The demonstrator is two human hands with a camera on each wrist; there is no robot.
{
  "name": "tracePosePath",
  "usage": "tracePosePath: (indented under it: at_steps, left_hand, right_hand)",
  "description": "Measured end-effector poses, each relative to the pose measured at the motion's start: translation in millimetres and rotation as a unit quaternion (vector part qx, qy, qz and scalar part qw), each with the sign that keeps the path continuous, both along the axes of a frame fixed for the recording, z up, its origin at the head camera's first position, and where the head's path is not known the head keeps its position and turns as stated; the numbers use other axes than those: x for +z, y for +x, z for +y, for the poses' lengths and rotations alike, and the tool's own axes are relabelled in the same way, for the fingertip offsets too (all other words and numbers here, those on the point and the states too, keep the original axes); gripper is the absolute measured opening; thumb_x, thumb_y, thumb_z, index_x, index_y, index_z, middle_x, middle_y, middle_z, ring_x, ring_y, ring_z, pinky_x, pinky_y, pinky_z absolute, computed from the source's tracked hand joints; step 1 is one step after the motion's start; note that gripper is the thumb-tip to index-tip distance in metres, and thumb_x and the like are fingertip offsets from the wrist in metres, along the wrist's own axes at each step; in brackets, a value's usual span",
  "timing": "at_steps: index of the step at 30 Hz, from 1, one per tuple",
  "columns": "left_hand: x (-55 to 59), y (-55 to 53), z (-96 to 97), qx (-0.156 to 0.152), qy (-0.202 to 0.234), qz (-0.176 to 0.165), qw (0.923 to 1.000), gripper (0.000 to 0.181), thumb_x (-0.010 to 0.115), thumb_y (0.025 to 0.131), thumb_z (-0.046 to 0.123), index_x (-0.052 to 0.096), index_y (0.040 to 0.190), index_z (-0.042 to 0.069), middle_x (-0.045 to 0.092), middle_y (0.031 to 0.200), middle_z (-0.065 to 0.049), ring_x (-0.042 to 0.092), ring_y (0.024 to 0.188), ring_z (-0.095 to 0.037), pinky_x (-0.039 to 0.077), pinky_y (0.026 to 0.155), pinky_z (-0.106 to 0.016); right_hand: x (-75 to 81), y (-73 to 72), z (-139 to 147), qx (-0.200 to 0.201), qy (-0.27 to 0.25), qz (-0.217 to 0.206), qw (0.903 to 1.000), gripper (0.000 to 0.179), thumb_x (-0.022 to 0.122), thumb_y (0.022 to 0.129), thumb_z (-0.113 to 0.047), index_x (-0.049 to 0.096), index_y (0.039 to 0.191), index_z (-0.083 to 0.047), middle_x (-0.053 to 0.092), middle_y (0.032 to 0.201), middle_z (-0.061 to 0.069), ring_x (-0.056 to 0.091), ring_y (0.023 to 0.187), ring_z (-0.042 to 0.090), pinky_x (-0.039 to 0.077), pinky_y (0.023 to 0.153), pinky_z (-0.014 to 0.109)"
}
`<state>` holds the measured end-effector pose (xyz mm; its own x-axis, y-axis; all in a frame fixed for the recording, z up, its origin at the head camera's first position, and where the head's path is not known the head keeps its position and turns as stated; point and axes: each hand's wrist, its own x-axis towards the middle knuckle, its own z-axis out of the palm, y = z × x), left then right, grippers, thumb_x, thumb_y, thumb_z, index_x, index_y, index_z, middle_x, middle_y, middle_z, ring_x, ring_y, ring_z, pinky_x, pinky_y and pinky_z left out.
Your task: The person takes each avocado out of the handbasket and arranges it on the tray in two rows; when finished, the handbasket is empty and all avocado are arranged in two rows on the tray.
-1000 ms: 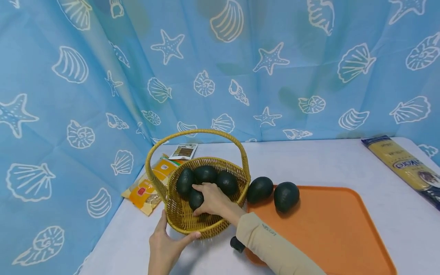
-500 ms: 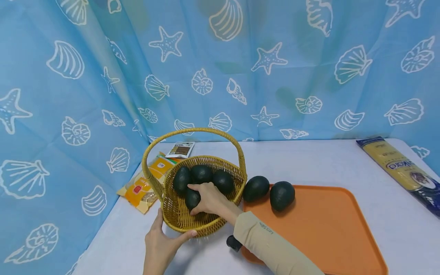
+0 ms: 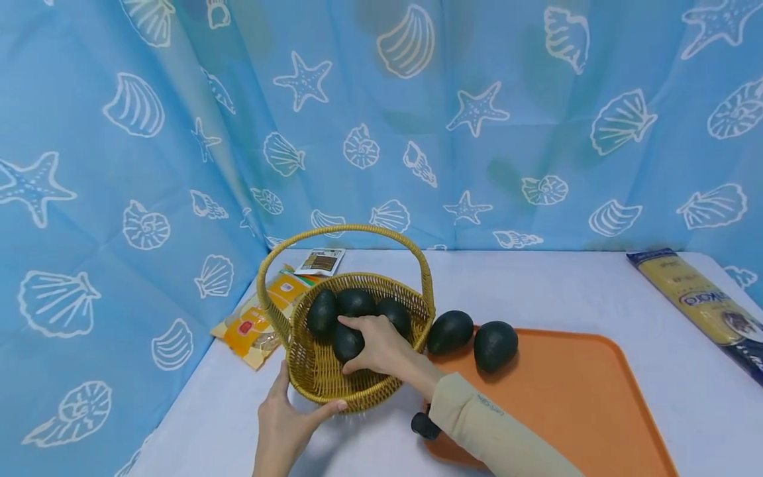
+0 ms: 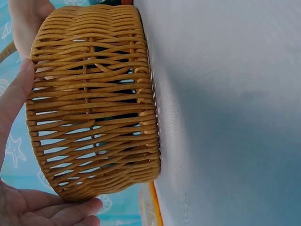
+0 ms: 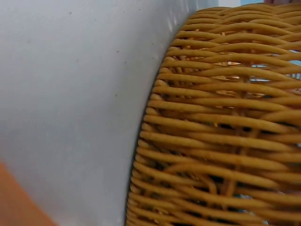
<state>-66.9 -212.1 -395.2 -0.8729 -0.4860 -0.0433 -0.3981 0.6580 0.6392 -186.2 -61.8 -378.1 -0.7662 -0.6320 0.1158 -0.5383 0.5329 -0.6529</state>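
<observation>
A yellow-brown wicker basket [image 3: 322, 377] with a tall arched handle holds several dark green avocados. In the head view, my right hand [image 3: 384, 348] reaches over the front rim and grips an avocado [image 3: 347, 342] between thumb and fingers. Behind it in the basket lie one avocado [image 3: 322, 314] at the left, another [image 3: 356, 302] at the back and a third [image 3: 395, 314] at the right. My left hand [image 3: 286, 421] holds the basket at its front left, thumb on the rim. The left wrist view shows these fingers [image 4: 70, 212] against the woven wall. The right wrist view shows only basket weave and tabletop.
Right of the basket, two avocados [image 3: 497, 346] lie at the back left of an orange tray [image 3: 572, 411]. A yellow food packet [image 3: 253, 331] and a small white sachet [image 3: 320, 262] lie behind left. A long pasta bag [image 3: 703, 298] lies at the far right. A patterned curtain [image 3: 477, 165] encloses the table.
My right hand has shifted slightly right within the basket, the gripped avocado moving with it. The left hand keeps its hold on the basket. The head view has swayed a little.
</observation>
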Motion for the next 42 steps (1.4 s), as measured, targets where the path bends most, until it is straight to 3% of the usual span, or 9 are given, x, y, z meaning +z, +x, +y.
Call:
tracePosePath:
  at_steps: [8, 15, 26, 34, 42]
  left_hand:
    - [-1.3, -0.2, 0.4, 0.006, 0.009, -0.011, 0.9999, 0.131, 0.081, 0.057, 0.064, 0.019, 0.152, -0.003, 0.032, 0.150, -0.031, 0.031, 0.135, -0.052, 0.037, 0.105, -0.065]
    - [-1.5, -1.4, 0.3, 0.002, 0.001, -0.002, 1.0000, 0.131, 0.083, 0.057, 0.063, 0.020, 0.151, -0.002, 0.034, 0.149, -0.030, 0.034, 0.135, -0.051, 0.038, 0.105, -0.064]
    - [-2.5, -2.0, 0.5, 0.005, 0.006, -0.003, 1.0000, 0.132, 0.084, 0.056, 0.062, 0.019, 0.152, -0.001, 0.033, 0.149, -0.030, 0.033, 0.135, -0.050, 0.037, 0.106, -0.063]
    - [-1.6, -0.9, -0.5, 0.000, 0.004, 0.009, 1.0000, 0.130, 0.084, 0.056, 0.062, 0.021, 0.151, -0.002, 0.034, 0.149, -0.029, 0.035, 0.135, -0.049, 0.037, 0.105, -0.063]
    - [-1.5, -0.4, -0.8, -0.004, -0.003, 0.013, 0.9999, 0.130, 0.084, 0.057, 0.061, 0.021, 0.151, -0.002, 0.034, 0.149, -0.030, 0.035, 0.135, -0.050, 0.038, 0.105, -0.063]
  right_hand:
    - [8.0, 2.6, 15.9, -0.004, -0.020, 0.008, 0.9998, 0.082, 0.086, 0.071, -0.031, 0.048, 0.143, -0.016, 0.052, 0.142, 0.012, 0.052, 0.127, 0.033, 0.052, 0.097, 0.048]
    - [12.3, 2.1, 33.0, -0.014, -0.031, 0.016, 0.9993, 0.083, 0.086, 0.071, -0.031, 0.048, 0.143, -0.016, 0.054, 0.140, 0.013, 0.062, 0.114, 0.031, 0.057, 0.088, 0.042]
    - [22.8, 9.4, 50.3, -0.048, -0.035, 0.007, 0.9982, 0.082, 0.086, 0.070, -0.034, 0.049, 0.142, -0.021, 0.054, 0.140, 0.011, 0.055, 0.124, 0.031, 0.056, 0.090, 0.044]
    - [28.4, 16.3, 59.7, -0.041, -0.050, 0.012, 0.9978, 0.083, 0.086, 0.070, -0.032, 0.049, 0.142, -0.022, 0.053, 0.142, 0.009, 0.054, 0.127, 0.030, 0.054, 0.094, 0.046]
    - [32.0, 23.0, 69.8, -0.033, -0.057, 0.033, 0.9972, 0.084, 0.086, 0.069, -0.035, 0.048, 0.143, -0.020, 0.053, 0.142, 0.009, 0.057, 0.123, 0.030, 0.056, 0.089, 0.044]
